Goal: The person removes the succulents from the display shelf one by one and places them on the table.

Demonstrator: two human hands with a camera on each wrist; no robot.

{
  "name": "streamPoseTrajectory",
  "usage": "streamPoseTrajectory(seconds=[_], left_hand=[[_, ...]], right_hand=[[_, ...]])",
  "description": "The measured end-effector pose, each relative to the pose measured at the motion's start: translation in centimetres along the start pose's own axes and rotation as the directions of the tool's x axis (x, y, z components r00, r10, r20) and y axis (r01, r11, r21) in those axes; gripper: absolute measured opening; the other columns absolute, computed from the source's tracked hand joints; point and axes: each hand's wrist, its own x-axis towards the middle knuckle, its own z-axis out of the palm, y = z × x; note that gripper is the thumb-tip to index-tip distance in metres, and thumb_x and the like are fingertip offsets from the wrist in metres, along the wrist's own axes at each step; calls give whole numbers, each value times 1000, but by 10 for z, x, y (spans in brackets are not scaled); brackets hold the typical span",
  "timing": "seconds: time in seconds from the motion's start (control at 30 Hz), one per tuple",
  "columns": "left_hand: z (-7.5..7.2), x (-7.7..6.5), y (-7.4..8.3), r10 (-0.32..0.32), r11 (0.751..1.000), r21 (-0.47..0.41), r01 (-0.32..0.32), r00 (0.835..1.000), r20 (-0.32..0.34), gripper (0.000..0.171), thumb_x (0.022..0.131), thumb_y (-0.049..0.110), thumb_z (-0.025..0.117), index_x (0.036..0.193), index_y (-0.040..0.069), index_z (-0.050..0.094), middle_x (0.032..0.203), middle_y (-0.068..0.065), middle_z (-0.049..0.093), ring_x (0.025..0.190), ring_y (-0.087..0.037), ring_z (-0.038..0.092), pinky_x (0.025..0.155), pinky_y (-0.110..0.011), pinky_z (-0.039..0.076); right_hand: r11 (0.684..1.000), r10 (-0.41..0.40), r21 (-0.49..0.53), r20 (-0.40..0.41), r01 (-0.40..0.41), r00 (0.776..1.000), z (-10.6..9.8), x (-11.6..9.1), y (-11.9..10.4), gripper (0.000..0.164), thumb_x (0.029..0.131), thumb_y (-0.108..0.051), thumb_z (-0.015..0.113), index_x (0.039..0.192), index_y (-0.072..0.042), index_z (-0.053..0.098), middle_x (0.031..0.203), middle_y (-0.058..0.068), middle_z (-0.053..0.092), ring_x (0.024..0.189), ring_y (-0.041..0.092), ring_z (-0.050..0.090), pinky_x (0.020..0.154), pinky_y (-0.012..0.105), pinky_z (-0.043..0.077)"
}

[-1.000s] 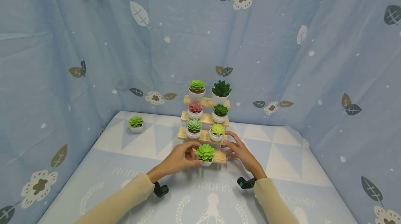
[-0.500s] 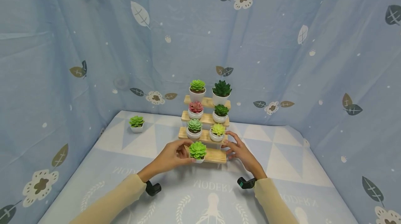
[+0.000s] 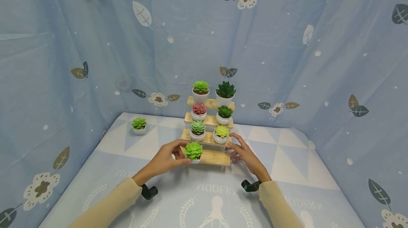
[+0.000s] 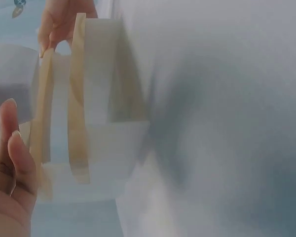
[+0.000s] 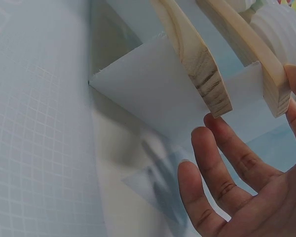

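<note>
My left hand (image 3: 167,157) pinches the white pot of a bright green artificial succulent (image 3: 193,150) between thumb and fingers. The pot is at the left end of the lowest step of a wooden tiered plant stand (image 3: 215,157). In the left wrist view, the white pot (image 4: 12,79) appears beside the step edges. My right hand (image 3: 245,154) grips the right end of the second step from the bottom. In the right wrist view its thumb and index finger meet that board end (image 5: 276,94), while the other fingers (image 5: 207,153) stay loosely bent near the lowest board.
Pairs of potted succulents fill the three upper steps, among them a red one (image 3: 199,110) and a yellow-green one (image 3: 221,133). Another green succulent (image 3: 139,125) stands at the table's back left. A blue patterned curtain (image 3: 280,44) encloses the table.
My left hand has moved left along the lowest step with the bright green succulent, from near its middle to its left end. The right hand has stayed on the stand.
</note>
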Motion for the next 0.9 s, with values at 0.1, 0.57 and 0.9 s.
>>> streamPoseTrajectory(seconds=[0.1, 0.57, 0.9], left_hand=[[-3, -1, -2, 0, 1000, -8, 0, 1000, -5, 61, 86, 39, 85, 138, 18, 60, 86, 3, 68, 73, -16, 65, 69, -37, 55], [-24, -5, -7, 19, 998, 53, -17, 998, -54, 60, 87, 33, 86, 138, 14, 60, 86, 4, 66, 73, -14, 64, 68, -32, 53], [-42, -7, -10, 13, 996, 84, -5, 995, -96, 60, 86, 33, 86, 137, 13, 61, 88, 3, 66, 74, -15, 64, 70, -38, 54]], right_hand=[[1000, 0, 1, -2, 0, 1000, 0, 0, 1, 56, 100, -54, 62, 150, -41, 40, 123, 18, 67, 89, 27, 65, 78, 45, 57], [1000, -6, 12, 14, 6, 1000, -1, 0, 3, 56, 101, -54, 61, 151, -41, 38, 125, 19, 65, 91, 27, 63, 80, 47, 57], [1000, 2, 19, 9, -3, 1000, -1, 1, 2, 57, 100, -55, 62, 151, -41, 39, 126, 21, 65, 92, 29, 62, 81, 47, 56]])
